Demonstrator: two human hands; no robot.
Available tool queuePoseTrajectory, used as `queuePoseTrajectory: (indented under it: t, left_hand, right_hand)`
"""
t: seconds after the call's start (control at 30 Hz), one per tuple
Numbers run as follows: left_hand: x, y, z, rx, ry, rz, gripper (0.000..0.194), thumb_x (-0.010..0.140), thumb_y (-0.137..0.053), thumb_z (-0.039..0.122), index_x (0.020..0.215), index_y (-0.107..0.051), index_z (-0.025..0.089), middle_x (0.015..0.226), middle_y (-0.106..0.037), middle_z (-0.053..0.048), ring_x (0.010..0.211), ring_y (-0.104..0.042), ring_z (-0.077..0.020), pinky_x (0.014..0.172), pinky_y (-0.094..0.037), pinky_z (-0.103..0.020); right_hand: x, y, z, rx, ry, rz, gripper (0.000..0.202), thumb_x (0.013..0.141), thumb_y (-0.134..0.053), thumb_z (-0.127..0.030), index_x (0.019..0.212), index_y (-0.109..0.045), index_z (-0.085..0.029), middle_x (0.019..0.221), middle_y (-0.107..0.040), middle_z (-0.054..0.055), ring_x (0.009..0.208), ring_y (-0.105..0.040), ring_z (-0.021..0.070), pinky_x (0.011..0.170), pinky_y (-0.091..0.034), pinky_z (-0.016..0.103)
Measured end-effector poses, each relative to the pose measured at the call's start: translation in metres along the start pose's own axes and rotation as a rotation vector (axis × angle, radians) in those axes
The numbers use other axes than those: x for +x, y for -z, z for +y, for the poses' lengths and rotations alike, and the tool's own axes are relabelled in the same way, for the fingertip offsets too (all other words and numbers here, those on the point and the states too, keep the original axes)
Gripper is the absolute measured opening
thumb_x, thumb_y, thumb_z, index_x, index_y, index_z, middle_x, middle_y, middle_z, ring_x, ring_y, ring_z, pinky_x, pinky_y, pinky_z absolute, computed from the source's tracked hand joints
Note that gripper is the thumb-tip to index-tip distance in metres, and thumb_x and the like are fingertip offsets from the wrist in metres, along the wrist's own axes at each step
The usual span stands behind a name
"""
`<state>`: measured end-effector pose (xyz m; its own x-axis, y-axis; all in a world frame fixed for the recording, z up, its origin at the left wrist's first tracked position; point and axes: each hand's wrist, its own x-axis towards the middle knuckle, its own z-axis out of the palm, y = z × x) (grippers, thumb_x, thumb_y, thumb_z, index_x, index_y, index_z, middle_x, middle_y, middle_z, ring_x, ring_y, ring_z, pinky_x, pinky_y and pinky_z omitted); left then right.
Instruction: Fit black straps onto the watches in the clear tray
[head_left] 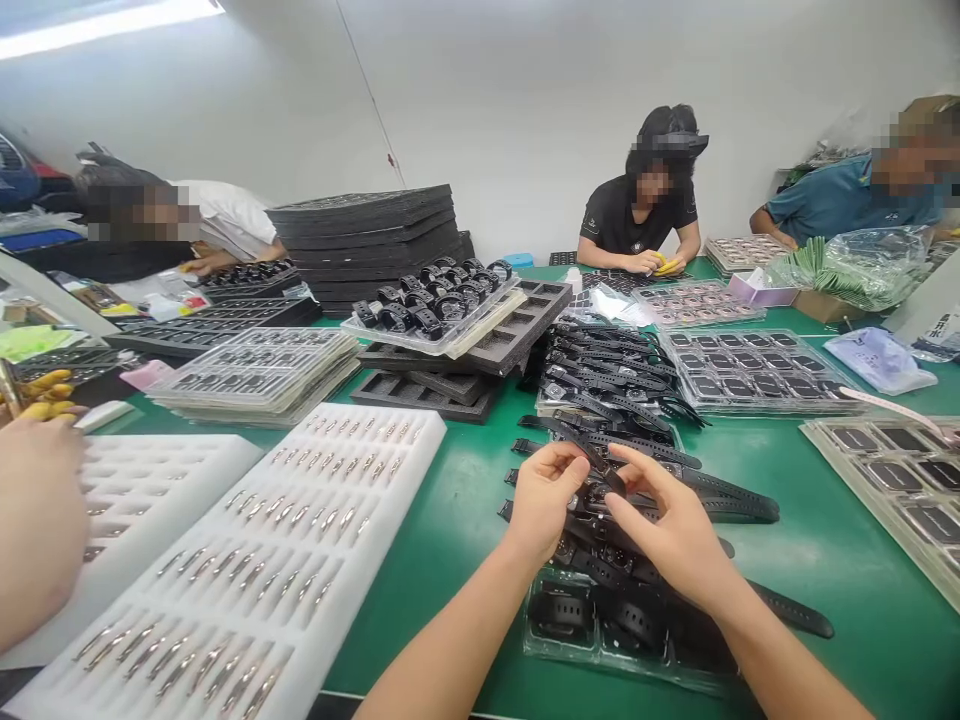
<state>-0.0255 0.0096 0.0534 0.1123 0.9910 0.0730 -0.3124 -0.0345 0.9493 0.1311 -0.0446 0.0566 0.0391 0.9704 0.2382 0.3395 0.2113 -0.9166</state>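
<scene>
My left hand [546,495] pinches one side of a black watch strap [589,452] between thumb and fingers. On the strap's other side is my right hand [664,510], its thumb and fingers closed around the strap end. Several black watches with long straps [739,508] lie in a row beneath both hands. Nearer to me, a clear plastic tray [536,645] holds coiled black watches [561,612]. Behind the hands, more black straps [600,365] are heaped up.
White foam trays [431,425] of shiny metal parts stand at left, beside another person's hand [37,500]. Stacked black foam trays [367,240] rise behind. Trays of watch faces [817,435] lie at right. Three people sit across the green table [817,540].
</scene>
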Motion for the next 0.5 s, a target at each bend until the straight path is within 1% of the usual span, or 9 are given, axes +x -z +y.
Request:
queuePoseTrajectory:
  t: [0.07,0.13,0.2,0.23,0.27,0.33,0.4,0.43,0.5]
  left_hand:
    - [-0.003,-0.001,0.002,0.053,-0.014,-0.051,0.031,0.074,-0.082,0.043,0.076,-0.068,0.015,0.075,-0.065,-0.001,0.069,-0.056,-0.0125,0.07,-0.047,-0.025]
    - [-0.007,-0.003,0.004,0.124,-0.005,-0.168,0.034,0.074,-0.083,0.046,0.073,-0.068,0.015,0.076,-0.066,-0.003,0.072,-0.057,-0.0146,0.072,-0.048,-0.027]
    - [-0.011,-0.003,0.006,0.126,0.031,-0.296,0.036,0.076,-0.081,0.048,0.079,-0.071,0.014,0.081,-0.069,-0.006,0.078,-0.061,-0.0181,0.077,-0.05,-0.03]
    - [-0.012,-0.003,0.007,0.095,0.036,-0.335,0.037,0.079,-0.079,0.05,0.084,-0.072,0.014,0.085,-0.07,-0.008,0.082,-0.063,-0.0201,0.08,-0.05,-0.032]
    - [-0.012,-0.002,0.007,0.057,0.024,-0.354,0.039,0.081,-0.077,0.051,0.093,-0.073,0.014,0.093,-0.071,-0.01,0.089,-0.064,-0.022,0.085,-0.051,-0.034]
    - [-0.01,0.001,0.007,0.008,-0.044,-0.351,0.046,0.083,-0.074,0.053,0.111,-0.07,0.017,0.113,-0.07,-0.012,0.102,-0.064,-0.0245,0.094,-0.049,-0.037]
    - [-0.008,0.003,0.006,0.047,-0.099,-0.366,0.056,0.081,-0.077,0.053,0.124,-0.065,0.02,0.126,-0.065,-0.013,0.111,-0.061,-0.0254,0.1,-0.047,-0.037]
    - [-0.008,0.003,0.006,0.098,-0.103,-0.389,0.06,0.079,-0.079,0.051,0.128,-0.063,0.021,0.127,-0.065,-0.013,0.112,-0.06,-0.0256,0.099,-0.047,-0.037]
    - [-0.008,0.002,0.005,0.231,-0.083,-0.408,0.055,0.077,-0.081,0.044,0.124,-0.066,0.021,0.115,-0.069,-0.011,0.104,-0.062,-0.0243,0.093,-0.049,-0.034]
  right_hand:
    - [0.0,0.002,-0.002,-0.023,-0.022,-0.01,0.043,0.087,-0.066,-0.031,0.13,-0.062,-0.03,0.095,-0.064,0.0,0.091,-0.062,0.0227,0.089,-0.048,0.038]
    - [0.0,0.002,-0.003,-0.007,-0.058,-0.027,0.036,0.086,-0.069,-0.035,0.121,-0.063,-0.029,0.088,-0.063,-0.001,0.085,-0.061,0.0219,0.08,-0.049,0.035]
    - [0.0,0.002,-0.003,0.083,-0.073,-0.046,0.027,0.087,-0.072,-0.041,0.108,-0.063,-0.027,0.085,-0.063,-0.001,0.08,-0.06,0.0206,0.074,-0.049,0.033]
    - [0.0,0.002,-0.002,0.154,-0.071,-0.044,0.025,0.087,-0.072,-0.043,0.102,-0.062,-0.026,0.085,-0.064,-0.001,0.079,-0.061,0.0201,0.072,-0.049,0.032]
    - [0.001,0.002,0.0,0.233,-0.069,-0.033,0.024,0.088,-0.071,-0.045,0.098,-0.061,-0.025,0.085,-0.065,0.0,0.078,-0.061,0.0196,0.071,-0.049,0.031]
    - [0.002,0.002,0.004,0.383,-0.077,0.028,0.025,0.089,-0.072,-0.046,0.094,-0.061,-0.024,0.083,-0.065,0.0,0.075,-0.062,0.0187,0.07,-0.05,0.03]
    - [0.005,0.003,0.008,0.498,-0.099,0.099,0.028,0.087,-0.075,-0.047,0.093,-0.06,-0.024,0.081,-0.064,0.0,0.073,-0.061,0.0176,0.07,-0.05,0.029]
    - [0.006,0.004,0.01,0.542,-0.111,0.116,0.029,0.086,-0.076,-0.047,0.093,-0.061,-0.025,0.079,-0.064,-0.001,0.073,-0.061,0.0171,0.07,-0.051,0.028]
    - [0.008,0.006,0.013,0.603,-0.127,0.122,0.031,0.084,-0.079,-0.048,0.093,-0.061,-0.025,0.078,-0.064,-0.002,0.073,-0.062,0.0166,0.071,-0.051,0.027]
